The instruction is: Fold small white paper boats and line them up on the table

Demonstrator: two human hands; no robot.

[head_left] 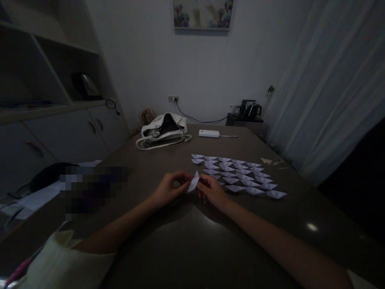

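Observation:
Between my two hands, just above the dark table [192,257], is a small folded piece of white paper [193,182], tilted with one corner up. My left hand [172,188] pinches its left side between thumb and fingers. The fingers of my right hand [213,190] close on its right side, some of them curled underneath and partly hidden. Just beyond and to the right of my right hand, several folded white paper boats [236,187] stand in rows on the tabletop.
A white handbag [164,130] sits at the table's far left, and a white power bank [209,133] with a short cable lies to its right. Paper scraps [272,161] lie near the right edge. Cabinets [69,132] line the left; a curtain [325,80] hangs right.

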